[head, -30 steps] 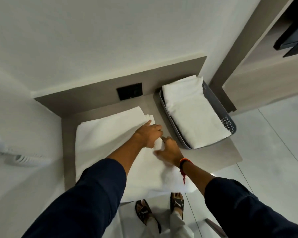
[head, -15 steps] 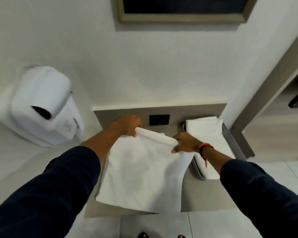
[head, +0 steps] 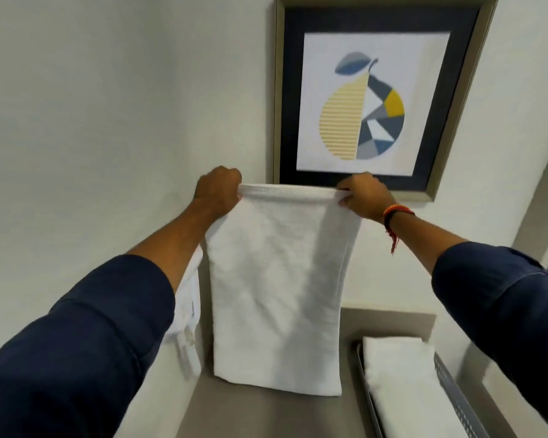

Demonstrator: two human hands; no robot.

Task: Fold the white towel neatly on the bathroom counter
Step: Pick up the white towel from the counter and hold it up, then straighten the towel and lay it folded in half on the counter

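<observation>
The white towel hangs in the air in front of the wall, folded to a narrow panel. My left hand grips its top left corner and my right hand grips its top right corner, stretching the top edge level. Its bottom edge hangs just above the grey counter, and whether it touches is not clear. Both forearms reach up from dark blue sleeves. An orange thread band circles my right wrist.
A grey basket with another folded white towel sits on the counter at the right. A framed pear picture hangs on the wall behind my hands. A white wall-mounted device shows partly behind my left forearm.
The towel lay on the counter a second ago. Both hands took its far edge and raised it, so it now hangs upright. The view has tilted up toward the wall picture.
</observation>
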